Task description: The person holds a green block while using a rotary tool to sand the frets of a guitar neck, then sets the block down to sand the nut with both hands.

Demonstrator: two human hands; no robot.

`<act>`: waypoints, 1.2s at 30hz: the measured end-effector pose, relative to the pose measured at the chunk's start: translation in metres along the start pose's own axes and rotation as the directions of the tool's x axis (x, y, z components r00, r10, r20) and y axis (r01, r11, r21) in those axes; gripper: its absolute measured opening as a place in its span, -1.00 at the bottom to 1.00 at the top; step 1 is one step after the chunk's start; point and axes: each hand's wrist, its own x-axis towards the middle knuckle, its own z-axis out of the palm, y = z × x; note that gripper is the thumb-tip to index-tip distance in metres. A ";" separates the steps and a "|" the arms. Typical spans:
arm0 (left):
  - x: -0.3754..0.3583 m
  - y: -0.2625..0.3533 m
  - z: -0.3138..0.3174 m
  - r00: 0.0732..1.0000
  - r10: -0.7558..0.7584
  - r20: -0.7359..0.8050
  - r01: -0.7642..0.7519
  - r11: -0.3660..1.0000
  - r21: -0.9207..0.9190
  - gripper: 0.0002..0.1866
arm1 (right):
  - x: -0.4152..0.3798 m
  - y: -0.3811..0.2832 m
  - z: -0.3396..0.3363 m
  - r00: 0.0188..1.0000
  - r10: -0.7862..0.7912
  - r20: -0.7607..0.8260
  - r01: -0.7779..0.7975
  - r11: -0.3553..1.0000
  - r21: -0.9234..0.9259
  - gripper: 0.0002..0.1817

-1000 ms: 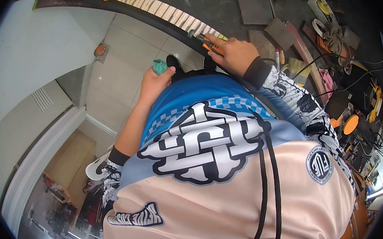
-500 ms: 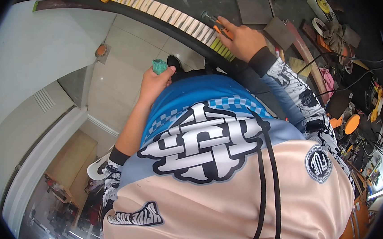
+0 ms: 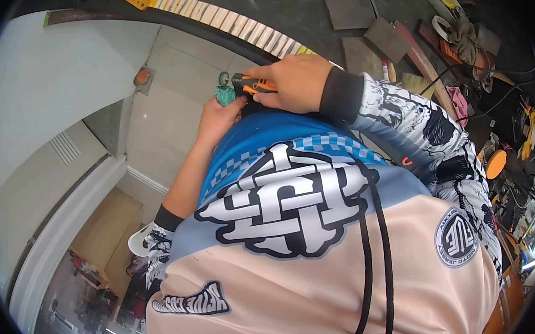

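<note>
My left hand (image 3: 216, 119) is closed around a rough green chunk (image 3: 225, 95), which looks like a bar of polishing compound, its top sticking out past the fingers. Wrapped in my right hand (image 3: 301, 81) is an orange and black rotary tool (image 3: 250, 85). A small round wheel (image 3: 223, 79) at the tool's tip is right at the top of the green chunk. Both hands are in front of my waist, just off the bench edge. Behind the right hand lies a guitar neck (image 3: 229, 23) with pale and dark stripes and yellow ends, along that edge.
The dark bench (image 3: 286, 2) curves across the top. Flat dark plates (image 3: 349, 10), a roll of tape (image 3: 442, 27), black cables (image 3: 492, 71) and a grey cloth (image 3: 465, 41) clutter its right side. A white panel (image 3: 92, 55) stands at the left above the tiled floor (image 3: 156, 113).
My right hand has brought the rotary tool from over the guitar neck leftward and toward me, to the green chunk. My left hand has stayed nearly in place.
</note>
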 end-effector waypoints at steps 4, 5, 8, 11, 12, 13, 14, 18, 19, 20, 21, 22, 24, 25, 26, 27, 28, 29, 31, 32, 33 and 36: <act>-0.001 -0.002 0.000 1.000 0.018 -0.010 -0.018 1.000 -0.003 -0.76 | 0.000 0.004 0.005 1.000 -0.018 -0.008 0.018 0.999 -0.035 -0.49; -0.002 -0.003 0.000 1.000 0.013 -0.010 -0.013 1.000 -0.006 -0.76 | 0.000 0.004 0.006 1.000 -0.013 0.003 0.013 0.999 -0.047 -0.49; -0.002 -0.007 -0.002 1.000 0.011 -0.027 -0.010 1.000 0.008 -0.73 | -0.004 0.017 0.011 0.993 0.034 -0.112 -0.042 0.997 -0.069 -0.47; -0.002 -0.011 -0.005 0.999 0.008 -0.037 -0.008 1.000 0.008 -0.70 | -0.008 0.047 0.008 0.973 0.156 -0.167 -0.179 0.975 -0.131 -0.46; -0.002 -0.011 -0.006 0.999 0.006 -0.039 -0.006 1.000 0.003 -0.70 | -0.009 0.060 0.013 0.962 0.177 -0.207 -0.213 0.962 -0.170 -0.46; -0.002 -0.012 -0.006 0.999 0.007 -0.046 -0.007 1.000 0.005 -0.70 | -0.011 0.068 0.017 0.956 0.179 -0.233 -0.220 0.961 -0.165 -0.45; -0.002 -0.012 -0.006 0.999 0.006 -0.054 -0.006 1.000 0.005 -0.69 | -0.012 0.076 0.021 0.949 0.181 -0.256 -0.226 0.961 -0.159 -0.45; -0.002 -0.013 -0.001 0.998 0.015 -0.063 -0.017 1.000 -0.024 -0.69 | -0.019 0.084 0.036 0.943 0.175 -0.282 -0.238 0.948 -0.209 -0.40; -0.002 -0.012 0.000 0.998 0.010 -0.062 -0.011 1.000 -0.013 -0.69 | -0.022 0.082 0.037 0.943 0.181 -0.278 -0.248 0.941 -0.230 -0.39; -0.002 -0.010 0.001 0.998 0.008 -0.060 -0.008 1.000 -0.004 -0.69 | -0.024 0.080 0.039 0.945 0.169 -0.280 -0.235 0.946 -0.222 -0.38; -0.002 -0.009 0.002 0.998 0.005 -0.057 -0.005 1.000 0.005 -0.69 | -0.025 0.077 0.042 0.946 0.158 -0.282 -0.222 0.951 -0.214 -0.38; -0.002 -0.009 0.003 0.998 0.006 -0.059 -0.006 1.000 0.006 -0.69 | -0.026 0.076 0.044 0.948 0.146 -0.284 -0.209 0.956 -0.206 -0.38; -0.002 -0.010 0.004 0.998 0.006 -0.064 -0.006 1.000 0.007 -0.69 | -0.027 0.073 0.049 0.946 0.146 -0.289 -0.209 0.957 -0.201 -0.38; -0.002 -0.011 0.004 0.998 0.010 -0.059 -0.010 1.000 0.006 -0.69 | -0.027 0.073 0.052 0.945 0.147 -0.292 -0.210 0.957 -0.198 -0.38; -0.002 -0.012 0.002 0.998 0.016 -0.053 -0.016 1.000 0.005 -0.69 | -0.028 0.073 0.054 0.941 0.152 -0.302 -0.218 0.956 -0.197 -0.38; -0.002 -0.013 0.002 0.999 0.021 -0.047 -0.021 1.000 0.003 -0.69 | -0.027 0.076 0.055 0.937 0.158 -0.311 -0.226 0.954 -0.196 -0.38; -0.002 -0.013 0.003 0.999 0.020 -0.050 -0.020 1.000 0.002 -0.69 | -0.026 0.079 0.055 0.933 0.162 -0.321 -0.233 0.953 -0.196 -0.38; -0.003 -0.013 0.003 0.998 0.019 -0.054 -0.019 1.000 0.000 -0.69 | -0.025 0.082 0.055 0.925 0.172 -0.338 -0.247 0.949 -0.194 -0.38; -0.005 -0.013 0.001 0.998 0.019 -0.059 -0.019 1.000 0.007 -0.68 | -0.025 0.089 0.053 0.907 0.193 -0.374 -0.278 0.942 -0.187 -0.38; -0.005 -0.013 0.000 0.998 0.020 -0.060 -0.019 1.000 0.013 -0.68 | -0.024 0.095 0.051 0.902 0.187 -0.389 -0.282 0.938 -0.203 -0.38; -0.006 -0.014 -0.001 0.998 0.021 -0.061 -0.020 1.000 0.018 -0.68 | -0.022 0.099 0.050 0.897 0.180 -0.404 -0.286 0.933 -0.220 -0.38; -0.009 -0.012 -0.002 0.998 0.031 -0.051 -0.031 1.000 0.007 -0.68 | -0.020 0.111 0.047 0.882 0.185 -0.433 -0.311 0.919 -0.242 -0.38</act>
